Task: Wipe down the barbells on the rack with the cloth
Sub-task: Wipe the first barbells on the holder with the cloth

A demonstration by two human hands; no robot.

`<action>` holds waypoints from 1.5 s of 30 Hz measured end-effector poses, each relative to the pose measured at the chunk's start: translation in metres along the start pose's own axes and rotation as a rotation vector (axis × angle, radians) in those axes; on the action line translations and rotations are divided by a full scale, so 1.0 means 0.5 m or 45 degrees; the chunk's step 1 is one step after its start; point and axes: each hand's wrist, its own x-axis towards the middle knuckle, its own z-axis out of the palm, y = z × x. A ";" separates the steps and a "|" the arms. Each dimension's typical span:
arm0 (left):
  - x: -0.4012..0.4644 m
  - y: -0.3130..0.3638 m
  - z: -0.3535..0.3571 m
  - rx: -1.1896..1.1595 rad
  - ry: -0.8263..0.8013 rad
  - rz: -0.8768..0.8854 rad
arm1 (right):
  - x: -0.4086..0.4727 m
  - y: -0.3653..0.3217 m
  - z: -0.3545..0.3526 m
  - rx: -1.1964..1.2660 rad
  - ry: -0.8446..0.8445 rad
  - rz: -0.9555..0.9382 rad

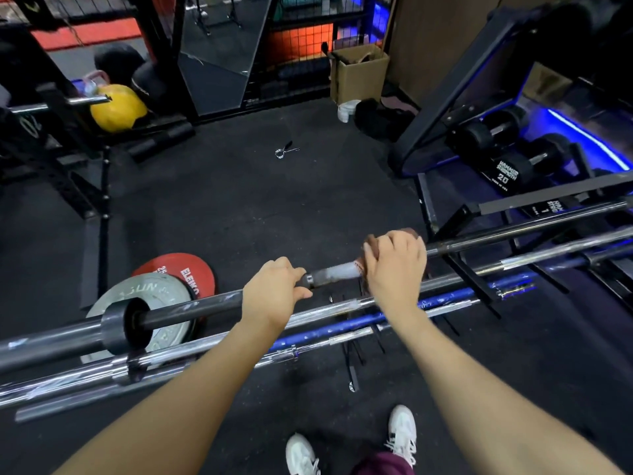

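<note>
A dark barbell [191, 308] runs from lower left to upper right across the black rack [455, 224]. My left hand [274, 291] grips its shaft near the middle. My right hand [394, 262] holds a brown cloth [371, 240] wrapped round the same bar, just right of a pale worn patch [337, 270]. Below this bar lie a chrome barbell [329, 310] and a blue barbell [342, 325], side by side on the rack.
A grey plate [144, 296] and a red plate [186, 269] lie on the floor at left. A spring collar [284, 150] sits on the black mat. Dumbbells [507, 166] fill the rack at right. A cardboard box [358, 73] stands at the back. My white shoes [400, 433] are below.
</note>
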 end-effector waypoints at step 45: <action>-0.003 0.239 -0.160 -2.211 -0.429 -0.488 | 0.095 0.109 -0.296 1.696 -1.135 0.018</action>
